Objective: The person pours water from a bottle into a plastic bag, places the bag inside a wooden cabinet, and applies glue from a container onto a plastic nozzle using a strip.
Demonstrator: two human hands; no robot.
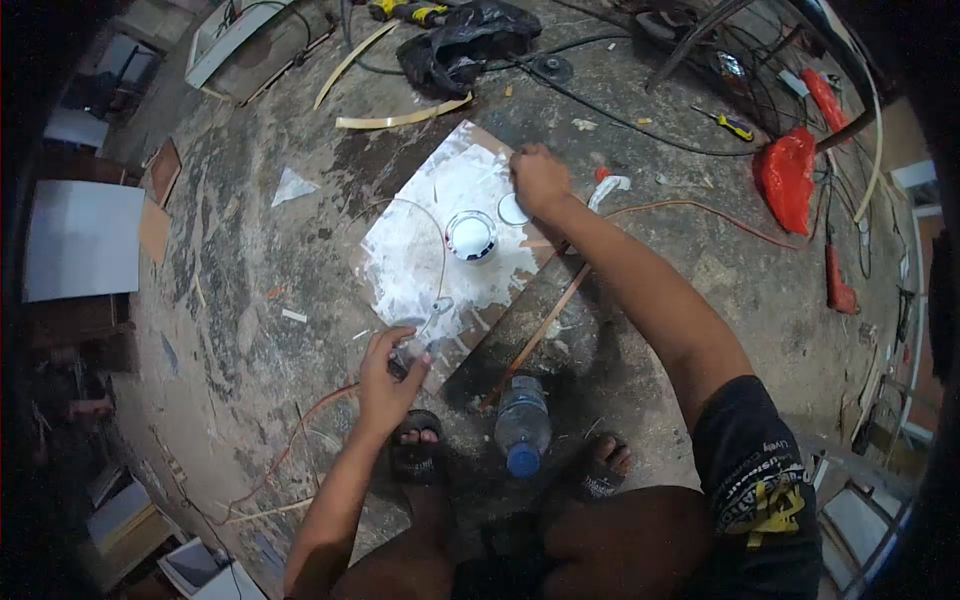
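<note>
A white-smeared board (410, 235) lies on the floor in front of me. Near its middle stands a round tin (470, 236) with a shiny rim and a white top. My left hand (388, 382) is at the board's near corner, thumb and fingers bent around a small, clear or greyish piece (408, 352) whose kind I cannot make out. A thin wire (443, 262) curves over the board to a small grey fitting (441, 305). At the far right edge rests my right hand (541, 180), its fingers curled and their tips hidden. Beside it is a white disc (513, 208).
A clear bottle with a blue cap (522, 430) lies between my feet. An orange cord (690, 203) runs across the floor. Farther off are a black plastic bag (465, 45), a red bag (788, 180), a yellow-handled screwdriver (735, 127) and curved strips (400, 121).
</note>
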